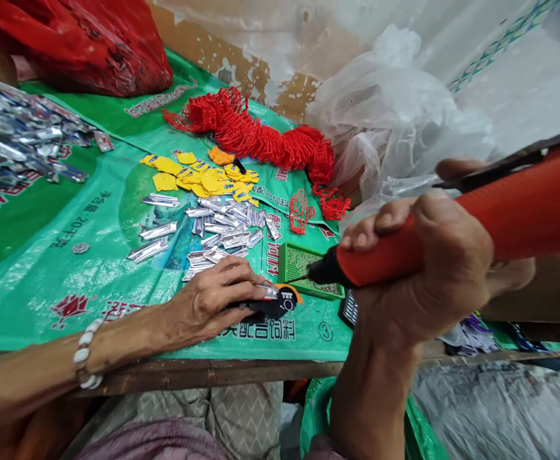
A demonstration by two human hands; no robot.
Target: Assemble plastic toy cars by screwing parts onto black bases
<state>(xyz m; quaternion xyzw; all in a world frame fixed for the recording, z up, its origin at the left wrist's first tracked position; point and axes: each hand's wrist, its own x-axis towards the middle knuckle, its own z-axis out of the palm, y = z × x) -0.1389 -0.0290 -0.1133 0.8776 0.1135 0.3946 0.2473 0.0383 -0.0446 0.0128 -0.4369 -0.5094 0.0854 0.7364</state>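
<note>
My right hand (433, 268) is closed round a red pen-shaped tool (476, 223) with a black tip and a thin needle point. The point hovers just above a small black and orange piece (280, 301) that my left hand (213, 300) presses down on the green woven sheet (93, 268). A silver strip lies on top of that piece under my fingertips. Right behind the tool's tip sits a small green tray (302, 262) of tiny bits.
Silver foil strips (213, 233) lie scattered mid-table, yellow cut-outs (203, 176) behind them, and a heap of red plastic lattice pieces (261, 134) beyond. A larger silver pile (16, 137) sits far left, a red bag (83, 45) at the back, clear plastic bags (395, 121) right.
</note>
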